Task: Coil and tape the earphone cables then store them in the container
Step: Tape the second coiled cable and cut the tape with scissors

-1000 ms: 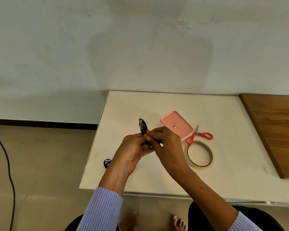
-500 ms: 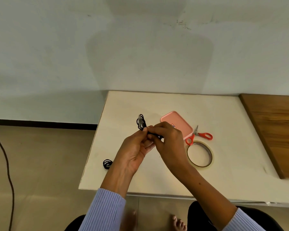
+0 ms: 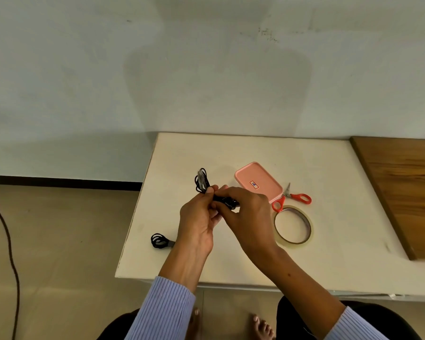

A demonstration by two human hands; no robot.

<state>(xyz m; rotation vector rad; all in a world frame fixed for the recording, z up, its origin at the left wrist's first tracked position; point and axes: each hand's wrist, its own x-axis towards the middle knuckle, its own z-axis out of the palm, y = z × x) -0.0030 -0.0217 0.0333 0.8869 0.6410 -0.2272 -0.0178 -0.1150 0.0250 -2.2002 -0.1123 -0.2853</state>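
**Coiled earphone cable held over the worktop**

Pale wall and tiled floor frame a cream worktop (image 3: 329,261), beside which a brown wooden board (image 3: 402,192) is laid on the right. Above the middle of the worktop a black earphone cable (image 3: 201,181) is held between both hands. It is gathered into a narrow bundle of several loops; the looped end stands up above the fingers, with something pale and glossy, perhaps tape, seen across it. The lower part of the bundle runs sideways between the two hands and is largely hidden.

The cable is pinched by the left hand (image 3: 198,222), whose fingers are curled around it just below the loops. The right hand (image 3: 249,214) is also closed on the bundle, thumb and fingertips gripping its dark end.

A second black coiled cable (image 3: 159,241) is seen lying near the left edge of the worktop, beside the left wrist; a pale band seems to cross it. A pink container (image 3: 258,181) with a small label rests behind the right hand. Red-handled scissors (image 3: 293,198) lie just beside it, and a roll of clear tape (image 3: 293,224) lies flat in front of them.
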